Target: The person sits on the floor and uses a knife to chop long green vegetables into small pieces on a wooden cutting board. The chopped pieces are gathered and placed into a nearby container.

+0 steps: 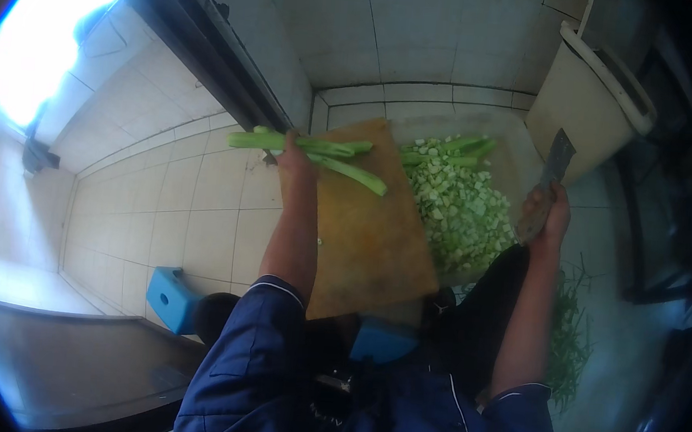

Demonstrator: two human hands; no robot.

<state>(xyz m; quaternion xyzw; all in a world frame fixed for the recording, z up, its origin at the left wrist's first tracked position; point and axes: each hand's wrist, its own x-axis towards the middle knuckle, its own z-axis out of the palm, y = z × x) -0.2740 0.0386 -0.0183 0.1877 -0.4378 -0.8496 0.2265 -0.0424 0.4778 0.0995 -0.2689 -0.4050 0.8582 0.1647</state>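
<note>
My left hand (295, 155) is closed around several pale green vegetable stalks (333, 147) over the far left edge of a worn wooden cutting board (374, 242). The stalks stick out on both sides of my fist. My right hand (549, 215) grips a knife (560, 154) with its broad, stained blade tilted upward, well to the right of the board. Between the board and that hand, a heap of diced green vegetable (461, 209) fills much of a translucent plastic tub (511, 137). A few uncut stalks (471, 149) lie at the heap's far side.
A cream plastic bin (583, 94) stands beyond my right hand. Loose green leaves (572, 340) are scattered on the floor at the right. To the left are a blue plastic stool (171, 300) and a dark door frame (214, 38). Tiled walls rise behind the tub.
</note>
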